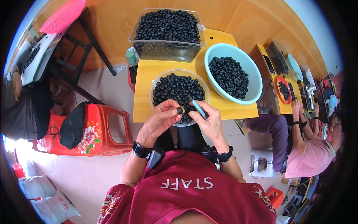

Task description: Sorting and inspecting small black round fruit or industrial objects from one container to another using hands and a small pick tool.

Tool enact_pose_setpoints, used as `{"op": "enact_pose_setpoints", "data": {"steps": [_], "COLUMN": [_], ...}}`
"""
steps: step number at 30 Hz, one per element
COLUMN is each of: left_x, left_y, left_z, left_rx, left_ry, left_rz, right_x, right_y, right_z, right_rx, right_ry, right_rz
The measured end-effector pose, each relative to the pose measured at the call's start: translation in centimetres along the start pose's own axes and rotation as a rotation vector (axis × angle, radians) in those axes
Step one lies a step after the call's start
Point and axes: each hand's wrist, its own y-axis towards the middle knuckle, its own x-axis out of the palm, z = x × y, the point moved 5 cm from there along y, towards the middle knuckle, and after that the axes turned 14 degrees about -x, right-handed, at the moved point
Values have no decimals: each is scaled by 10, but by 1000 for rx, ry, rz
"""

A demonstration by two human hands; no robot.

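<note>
My left hand (163, 116) pinches a small round black part (179, 111) between thumb and fingertips. In my right hand (209, 121) is a slim tool with a light blue handle (198, 109). Its thin dark tip points up and away from me, apart from the held part; the kind of tool cannot be made out. Both hands are over the near edge of a clear round bowl (151, 92) heaped with the same small black parts (175, 87), several showing a central hole. To its right a light blue basin (256, 74) holds more of them.
A clear rectangular bin (167, 55) full of black parts stands at the back of the yellow table (143, 78). A red stool (108, 145) carrying a black bag (73, 127) is at left, below a person's dark table. People work at right, one in a pink top (311, 158).
</note>
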Motion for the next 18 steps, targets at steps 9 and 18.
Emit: {"op": "enact_pose_setpoints", "data": {"steps": [9, 18], "left_x": [-7, 1], "left_y": [-4, -1], "left_z": [-5, -7], "left_rx": [-75, -33], "left_ry": [194, 213], "left_rz": [54, 129], "right_x": [25, 26], "right_y": [-1, -10], "right_z": [-6, 1], "right_rx": [189, 85], "right_ry": [570, 410], "right_rz": [-7, 5]}}
